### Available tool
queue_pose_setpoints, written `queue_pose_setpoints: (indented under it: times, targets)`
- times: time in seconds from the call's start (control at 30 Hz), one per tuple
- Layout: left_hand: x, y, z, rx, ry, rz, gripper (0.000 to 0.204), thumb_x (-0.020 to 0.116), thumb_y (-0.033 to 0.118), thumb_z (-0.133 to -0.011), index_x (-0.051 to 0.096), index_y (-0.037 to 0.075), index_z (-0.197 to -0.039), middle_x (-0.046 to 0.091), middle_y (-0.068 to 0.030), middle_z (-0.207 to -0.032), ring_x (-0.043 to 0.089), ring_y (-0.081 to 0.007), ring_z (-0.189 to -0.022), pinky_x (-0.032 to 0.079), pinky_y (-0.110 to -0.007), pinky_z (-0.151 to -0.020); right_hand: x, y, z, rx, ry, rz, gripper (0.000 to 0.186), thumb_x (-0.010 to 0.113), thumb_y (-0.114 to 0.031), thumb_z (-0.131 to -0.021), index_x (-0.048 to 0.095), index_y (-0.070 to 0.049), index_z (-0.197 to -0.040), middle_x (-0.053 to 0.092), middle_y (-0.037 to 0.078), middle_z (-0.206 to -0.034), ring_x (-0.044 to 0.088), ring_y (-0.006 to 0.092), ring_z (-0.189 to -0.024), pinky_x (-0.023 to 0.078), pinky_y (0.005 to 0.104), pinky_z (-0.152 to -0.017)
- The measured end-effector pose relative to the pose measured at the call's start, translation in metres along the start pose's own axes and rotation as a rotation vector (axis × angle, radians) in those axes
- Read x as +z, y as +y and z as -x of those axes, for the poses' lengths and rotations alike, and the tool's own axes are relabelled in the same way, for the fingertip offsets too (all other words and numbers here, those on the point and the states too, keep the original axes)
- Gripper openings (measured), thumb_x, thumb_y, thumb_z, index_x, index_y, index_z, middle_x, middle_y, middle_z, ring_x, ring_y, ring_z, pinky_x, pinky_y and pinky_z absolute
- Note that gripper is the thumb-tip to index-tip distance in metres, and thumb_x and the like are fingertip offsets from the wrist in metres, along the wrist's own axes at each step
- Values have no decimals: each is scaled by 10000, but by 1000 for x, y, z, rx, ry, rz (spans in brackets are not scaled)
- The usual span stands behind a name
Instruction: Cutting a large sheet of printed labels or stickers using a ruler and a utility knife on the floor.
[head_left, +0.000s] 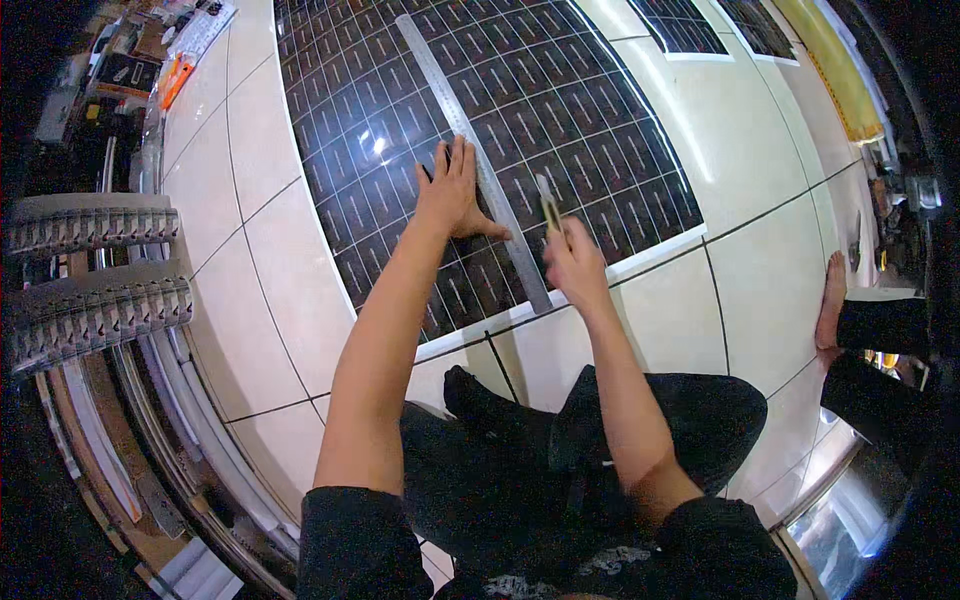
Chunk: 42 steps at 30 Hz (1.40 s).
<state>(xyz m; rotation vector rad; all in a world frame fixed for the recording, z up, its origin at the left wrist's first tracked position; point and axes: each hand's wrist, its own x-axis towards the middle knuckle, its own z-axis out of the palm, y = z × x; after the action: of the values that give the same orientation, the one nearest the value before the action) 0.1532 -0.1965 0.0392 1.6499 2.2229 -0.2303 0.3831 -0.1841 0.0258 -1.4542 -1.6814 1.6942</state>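
A large glossy dark sheet [600, 130], printed with a grid of labels and edged in white, lies on the tiled floor. Across it, running away from me, rests a long metal ruler [440, 85]. My left hand [456, 190] is spread with its fingers apart, pressing on the ruler and the sheet beside it. Just right of the ruler's near end, my right hand [575, 258] is closed around a utility knife [548, 203]. The knife points away from me, above the sheet; whether its tip touches the sheet I cannot tell.
Long rolls and tubes [185, 400] lie stacked on the left, below grey patterned rolls [90, 225]. An orange tool [175, 80] lies at upper left. Smaller dark sheets [680, 25] and a yellow roll [835, 70] are at upper right. Another person's bare foot [830, 300] stands at right.
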Motion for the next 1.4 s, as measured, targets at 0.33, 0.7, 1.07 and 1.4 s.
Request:
queue_pose_setpoints:
  times: [0.33, 0.7, 1.07, 1.4]
  targets:
    - [3, -6, 0, -7, 10, 28, 1638, 769, 836, -348, 53, -15, -1551, 78, -142, -1642, 91, -342, -1511, 107, -677, -1150, 63, -42, -129, -405, 139, 327, 350, 529, -216, -967, 582, -89, -1290, 701, 219, -908, 693, 366, -868, 527, 458, -756]
    - [5, -7, -1, 0, -40, 60, 1620, 800, 792, -366, 49, -19, -1551, 57, -157, -1643, 31, -383, -1509, 68, -690, -1146, 89, -71, -153, -413, 128, 790, 476, 541, -196, -913, 521, -75, -1373, 674, 229, -959, 674, 417, -884, 543, 516, -787]
    - [14, -14, -4, 41, -15, 45, 1501, 785, 786, -440, 70, 113, -1576, 33, -144, -1648, 16, -421, -1501, 78, -731, -1115, 101, -85, -142, -401, 104, 853, 567, 560, -240, -923, 426, -54, -1442, 639, 248, -1070, 688, 435, -866, 566, 504, -758]
    - [59, -31, -24, 77, 26, -112, 1214, 688, 711, -692, 89, 146, -1584, 8, -131, -1650, 18, -425, -1499, 68, -754, -1099, 112, -93, -144, -334, 80, 960, 542, 521, -246, -961, 400, -17, -1437, 644, 250, -1071, 704, 401, -890, 590, 473, -728]
